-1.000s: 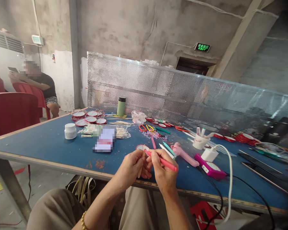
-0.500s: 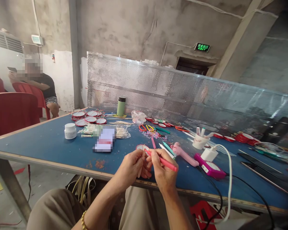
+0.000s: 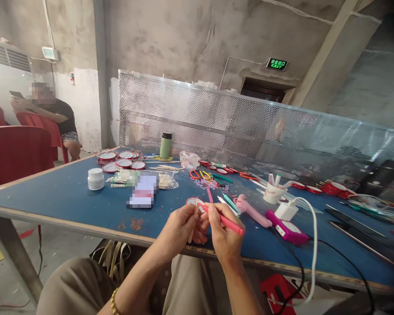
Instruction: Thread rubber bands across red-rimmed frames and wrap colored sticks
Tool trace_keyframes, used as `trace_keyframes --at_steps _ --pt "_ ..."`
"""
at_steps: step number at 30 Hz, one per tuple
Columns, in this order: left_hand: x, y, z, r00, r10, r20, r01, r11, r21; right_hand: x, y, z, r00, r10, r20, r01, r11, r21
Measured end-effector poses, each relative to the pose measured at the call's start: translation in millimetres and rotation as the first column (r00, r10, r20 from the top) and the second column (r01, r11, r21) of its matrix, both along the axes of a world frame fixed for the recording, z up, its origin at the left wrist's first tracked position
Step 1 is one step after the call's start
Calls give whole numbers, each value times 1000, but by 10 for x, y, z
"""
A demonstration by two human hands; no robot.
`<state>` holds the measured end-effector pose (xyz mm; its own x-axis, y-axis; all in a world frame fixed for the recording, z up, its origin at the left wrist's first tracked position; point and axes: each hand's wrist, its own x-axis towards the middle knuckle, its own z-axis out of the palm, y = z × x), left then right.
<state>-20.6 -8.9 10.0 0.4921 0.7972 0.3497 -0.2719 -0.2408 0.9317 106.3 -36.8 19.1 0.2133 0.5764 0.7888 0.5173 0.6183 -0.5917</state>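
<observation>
My left hand (image 3: pixel 180 229) is closed on a thin wooden stick (image 3: pixel 192 232) that points down below my fingers, held over the near edge of the blue table (image 3: pixel 68 197). My right hand (image 3: pixel 223 236) grips a red pen-like tool (image 3: pixel 223 220), its tip resting against the top of the stick beside my left thumb. A small round red-rimmed disc (image 3: pixel 193 201) lies on the table just behind both hands.
A pink glue gun (image 3: pixel 252 211), a magenta device with a white plug (image 3: pixel 287 223) and cables lie to the right. A white jar (image 3: pixel 96 179), bagged sticks (image 3: pixel 166 180), red-rimmed discs (image 3: pixel 121 162), a green flask (image 3: pixel 166 146) and scissors sit further back. A perforated metal screen stands behind. A seated person is at far left.
</observation>
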Motion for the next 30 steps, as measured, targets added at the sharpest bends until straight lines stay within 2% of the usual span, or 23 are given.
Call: trace_keyframes --at_steps 13,21,30 --pt "-8 -3 -10 1000 -5 3 5 1000 -16 8 13 -4 1000 -9 23 9 1000 3" --pt "3 19 -33 1000 -3 -8 3 1000 -20 -4 5 -6 999 7 -38 -7 1000 18" --pt "-2 3 -26 1000 -2 0 2 1000 -27 1 9 0 1000 -4 3 4 1000 11"
